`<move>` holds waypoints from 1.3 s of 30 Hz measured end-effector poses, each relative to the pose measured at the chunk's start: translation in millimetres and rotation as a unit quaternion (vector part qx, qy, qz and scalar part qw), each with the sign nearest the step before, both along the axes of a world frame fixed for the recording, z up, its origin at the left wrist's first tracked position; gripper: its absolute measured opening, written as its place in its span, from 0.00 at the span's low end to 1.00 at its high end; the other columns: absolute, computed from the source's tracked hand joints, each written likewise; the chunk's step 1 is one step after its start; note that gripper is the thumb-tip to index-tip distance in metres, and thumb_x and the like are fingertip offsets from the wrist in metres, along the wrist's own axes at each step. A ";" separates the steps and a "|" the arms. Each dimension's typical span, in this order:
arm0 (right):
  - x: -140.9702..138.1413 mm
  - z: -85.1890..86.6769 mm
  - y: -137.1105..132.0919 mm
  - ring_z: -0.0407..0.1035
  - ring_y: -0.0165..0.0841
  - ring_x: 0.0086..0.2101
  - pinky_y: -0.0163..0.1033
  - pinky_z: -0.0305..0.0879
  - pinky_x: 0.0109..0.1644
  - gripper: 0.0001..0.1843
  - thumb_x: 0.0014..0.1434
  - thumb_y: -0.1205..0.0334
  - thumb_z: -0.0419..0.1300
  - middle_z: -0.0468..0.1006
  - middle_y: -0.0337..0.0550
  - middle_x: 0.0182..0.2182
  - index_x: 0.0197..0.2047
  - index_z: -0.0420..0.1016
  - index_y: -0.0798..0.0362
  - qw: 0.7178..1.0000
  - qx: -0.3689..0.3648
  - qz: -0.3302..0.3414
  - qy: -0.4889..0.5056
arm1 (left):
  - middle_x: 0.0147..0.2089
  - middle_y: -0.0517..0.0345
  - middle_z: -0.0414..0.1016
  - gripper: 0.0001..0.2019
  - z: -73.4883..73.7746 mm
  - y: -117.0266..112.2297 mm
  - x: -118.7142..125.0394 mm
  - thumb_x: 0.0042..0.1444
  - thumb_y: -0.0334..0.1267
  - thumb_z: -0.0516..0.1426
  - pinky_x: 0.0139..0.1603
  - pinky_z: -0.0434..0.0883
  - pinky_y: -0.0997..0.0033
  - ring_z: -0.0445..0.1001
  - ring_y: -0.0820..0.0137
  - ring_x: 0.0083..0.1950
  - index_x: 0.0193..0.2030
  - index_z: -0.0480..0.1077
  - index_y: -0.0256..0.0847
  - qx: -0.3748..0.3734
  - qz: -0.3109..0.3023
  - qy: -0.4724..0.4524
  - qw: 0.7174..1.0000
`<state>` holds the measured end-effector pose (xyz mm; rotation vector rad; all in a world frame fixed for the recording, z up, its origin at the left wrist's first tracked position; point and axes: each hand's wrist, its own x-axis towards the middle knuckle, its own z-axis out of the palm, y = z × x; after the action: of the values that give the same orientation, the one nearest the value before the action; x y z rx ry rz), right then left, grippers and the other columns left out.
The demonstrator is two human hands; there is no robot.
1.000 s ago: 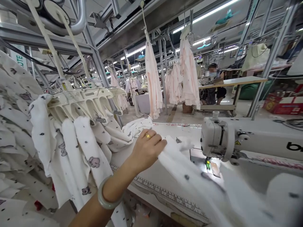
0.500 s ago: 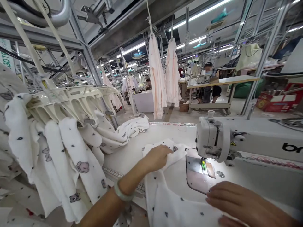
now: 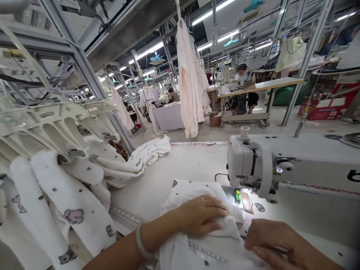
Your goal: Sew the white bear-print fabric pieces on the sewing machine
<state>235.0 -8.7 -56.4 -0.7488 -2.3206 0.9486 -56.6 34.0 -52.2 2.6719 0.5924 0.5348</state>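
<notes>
A white garment with small dark prints lies bunched on the table in front of the sewing machine. My left hand, slightly blurred, rests on top of the cloth with its fingers stretched toward the needle plate. A bracelet circles that wrist. My right hand is closed at the garment's right edge, its fingers curled against the cloth. A thin dark line shows below its fingers; I cannot make out what it is. The garment's far edge reaches close to the machine's lit presser foot area.
Printed white pieces hang from cream hangers at left, one trailing onto the table. A measuring tape strip runs along the table's edge. Pale pink garments hang beyond it. A person sits at a farther table.
My left hand has moved right and nearer, dragging and bunching the cloth toward the machine. My right hand has gone from fingers stretched out to curled on the garment. The view has shifted slightly.
</notes>
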 end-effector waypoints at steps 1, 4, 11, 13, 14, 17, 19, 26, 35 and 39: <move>-0.2 1.7 2.7 0.78 0.43 0.44 0.42 0.78 0.46 0.16 0.72 0.50 0.56 0.83 0.49 0.42 0.44 0.83 0.46 0.999 0.033 -0.018 -0.002 | 0.63 0.39 0.75 0.19 -1.2 -4.3 2.5 0.71 0.44 0.54 0.73 0.62 0.56 0.71 0.60 0.67 0.61 0.71 0.34 -0.001 -0.016 -0.001 1.000; 1.9 2.3 12.4 0.79 0.41 0.47 0.38 0.78 0.48 0.13 0.71 0.54 0.57 0.84 0.46 0.46 0.50 0.83 0.42 0.985 0.166 -0.054 -0.010 | 0.63 0.39 0.75 0.19 -3.4 -6.9 11.8 0.71 0.44 0.53 0.73 0.63 0.56 0.71 0.60 0.68 0.61 0.69 0.34 -0.002 -0.033 0.008 0.999; 12.8 -1.0 27.7 0.80 0.38 0.44 0.44 0.78 0.49 0.15 0.72 0.56 0.58 0.84 0.42 0.49 0.58 0.78 0.44 0.913 0.388 -0.027 -0.126 | 0.62 0.42 0.76 0.18 -3.2 13.2 24.7 0.72 0.42 0.51 0.72 0.63 0.56 0.71 0.58 0.67 0.60 0.70 0.31 0.038 -0.064 0.024 0.997; 13.7 1.5 29.8 0.80 0.37 0.45 0.46 0.76 0.51 0.15 0.73 0.56 0.56 0.84 0.40 0.49 0.58 0.78 0.44 0.909 0.389 -0.024 -0.145 | 0.62 0.42 0.76 0.18 -2.6 18.9 27.3 0.72 0.41 0.51 0.71 0.64 0.56 0.71 0.58 0.67 0.60 0.70 0.31 0.045 -0.070 0.027 0.996; 13.6 3.3 30.3 0.80 0.37 0.44 0.46 0.75 0.51 0.15 0.74 0.56 0.54 0.84 0.39 0.49 0.58 0.78 0.44 0.908 0.391 -0.029 -0.147 | 0.62 0.42 0.77 0.18 -2.3 21.6 28.5 0.72 0.40 0.50 0.71 0.64 0.56 0.71 0.58 0.67 0.60 0.70 0.31 0.047 -0.073 0.026 0.996; 11.6 9.2 30.4 0.80 0.36 0.43 0.46 0.73 0.46 0.17 0.77 0.56 0.49 0.85 0.40 0.48 0.57 0.77 0.47 0.898 0.413 -0.055 -0.139 | 0.60 0.41 0.77 0.17 -1.2 28.8 30.9 0.71 0.38 0.50 0.70 0.65 0.56 0.72 0.59 0.66 0.59 0.70 0.31 0.054 -0.087 0.015 0.995; 10.3 11.0 30.4 0.80 0.36 0.43 0.45 0.71 0.45 0.18 0.77 0.56 0.48 0.85 0.40 0.48 0.57 0.78 0.47 0.893 0.425 -0.065 -0.137 | 0.59 0.42 0.78 0.17 -0.3 33.2 31.7 0.71 0.38 0.49 0.70 0.66 0.56 0.72 0.60 0.65 0.58 0.70 0.32 0.060 -0.090 0.009 0.994; 13.7 -4.5 36.4 0.79 0.34 0.45 0.44 0.67 0.51 0.18 0.77 0.54 0.51 0.83 0.37 0.51 0.64 0.70 0.45 0.905 0.391 -0.091 -0.140 | 0.59 0.40 0.77 0.16 3.1 46.4 33.1 0.70 0.37 0.49 0.70 0.67 0.58 0.74 0.60 0.64 0.57 0.71 0.33 0.068 -0.083 0.006 0.994; 21.7 -9.5 35.7 0.79 0.37 0.48 0.45 0.66 0.58 0.17 0.74 0.53 0.55 0.81 0.37 0.55 0.63 0.71 0.41 0.930 0.315 -0.086 -0.170 | 0.58 0.41 0.77 0.16 5.6 47.5 34.0 0.69 0.36 0.49 0.70 0.68 0.57 0.73 0.61 0.65 0.58 0.70 0.35 0.068 -0.081 0.016 0.994; 25.0 -15.0 36.1 0.79 0.37 0.48 0.47 0.62 0.64 0.21 0.73 0.52 0.56 0.83 0.37 0.52 0.67 0.67 0.41 0.926 0.329 -0.108 -0.147 | 0.58 0.41 0.77 0.17 5.1 48.5 34.9 0.69 0.36 0.48 0.70 0.67 0.57 0.72 0.61 0.65 0.59 0.70 0.34 0.076 -0.080 0.026 0.994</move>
<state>260.0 27.4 -71.5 -0.8599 -2.5062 -0.0720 -21.8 82.6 -47.1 2.8537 0.3602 0.4835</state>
